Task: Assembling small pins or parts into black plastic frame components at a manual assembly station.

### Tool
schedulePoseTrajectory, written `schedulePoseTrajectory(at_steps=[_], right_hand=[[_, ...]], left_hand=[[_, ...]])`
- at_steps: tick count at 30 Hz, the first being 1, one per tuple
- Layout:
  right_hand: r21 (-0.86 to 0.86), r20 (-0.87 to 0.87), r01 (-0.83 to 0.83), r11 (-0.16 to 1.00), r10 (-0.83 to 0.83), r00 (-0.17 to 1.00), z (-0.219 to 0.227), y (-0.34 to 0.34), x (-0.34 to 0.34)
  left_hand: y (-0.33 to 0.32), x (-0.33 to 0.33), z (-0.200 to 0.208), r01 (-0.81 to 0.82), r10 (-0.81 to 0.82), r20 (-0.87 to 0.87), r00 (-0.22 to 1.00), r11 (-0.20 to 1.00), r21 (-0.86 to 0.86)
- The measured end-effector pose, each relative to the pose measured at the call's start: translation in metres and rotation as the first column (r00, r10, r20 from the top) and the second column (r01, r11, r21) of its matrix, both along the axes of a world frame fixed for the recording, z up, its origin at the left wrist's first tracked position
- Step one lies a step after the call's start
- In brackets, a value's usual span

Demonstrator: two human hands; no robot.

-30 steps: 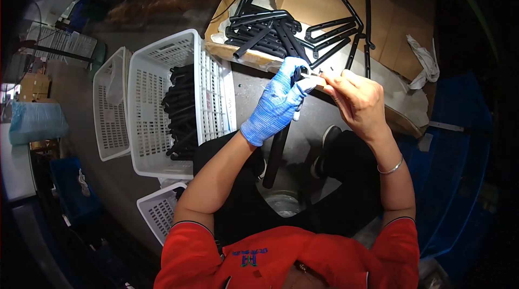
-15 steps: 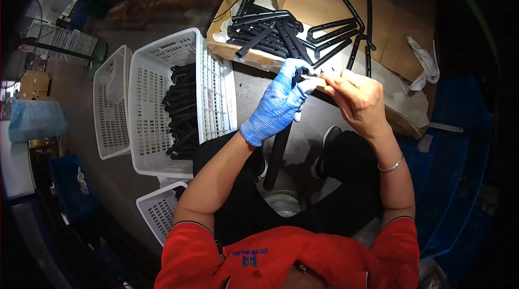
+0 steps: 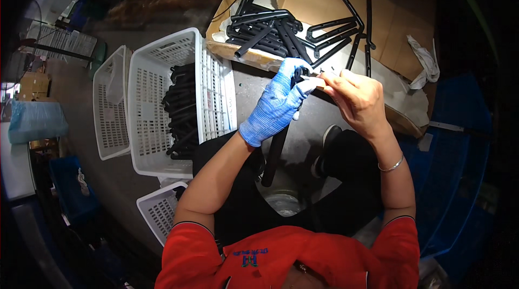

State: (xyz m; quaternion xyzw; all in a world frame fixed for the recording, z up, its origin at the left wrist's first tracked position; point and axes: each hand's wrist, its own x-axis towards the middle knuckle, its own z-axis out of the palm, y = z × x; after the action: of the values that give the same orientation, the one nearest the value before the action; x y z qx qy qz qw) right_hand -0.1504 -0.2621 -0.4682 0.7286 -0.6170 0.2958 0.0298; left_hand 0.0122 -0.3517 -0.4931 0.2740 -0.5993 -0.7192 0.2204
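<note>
My left hand (image 3: 273,104), in a blue knit glove with pale fingertips, is wrapped round a black tube (image 3: 277,156). The tube slants down between my knees, and the glove covers its upper part. At its top, a dark curved end (image 3: 299,75) shows between the gloved thumb and fingers. My bare right hand (image 3: 357,100) is closed in a pinch on a small thin tool with a pale, narrow tip (image 3: 306,77). That tip is at the tube's upper end, close to my left thumb. Most of the tool is hidden by my fingers.
Ahead, an open cardboard box (image 3: 373,67) holds a pile of black bent tubes (image 3: 265,35) and several spread out beside it. A white slotted basket (image 3: 146,121) with black tubes stands at the left. Crumpled white paper (image 3: 424,64) lies at the box's right side.
Both hands keep nearly the same place and grip. The lower end of the black tube has shifted very slightly upward and left.
</note>
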Motion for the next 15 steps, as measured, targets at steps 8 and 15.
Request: schedulePoseTrajectory(at_steps=[8,15], right_hand=[[-0.042,0.012,0.001,0.999,-0.001,1.000,-0.0049,-0.0008,0.0001],[-0.004,0.055,0.000,1.000,0.000,0.999,-0.0028,0.0005,0.0004]], left_hand=[[-0.0013,0.0004,0.0019,-0.007,0.013,0.052,0.999,0.993,-0.122],[-0.0019,0.0007,0.0004,0.006,0.002,0.059,0.998,0.992,-0.129]])
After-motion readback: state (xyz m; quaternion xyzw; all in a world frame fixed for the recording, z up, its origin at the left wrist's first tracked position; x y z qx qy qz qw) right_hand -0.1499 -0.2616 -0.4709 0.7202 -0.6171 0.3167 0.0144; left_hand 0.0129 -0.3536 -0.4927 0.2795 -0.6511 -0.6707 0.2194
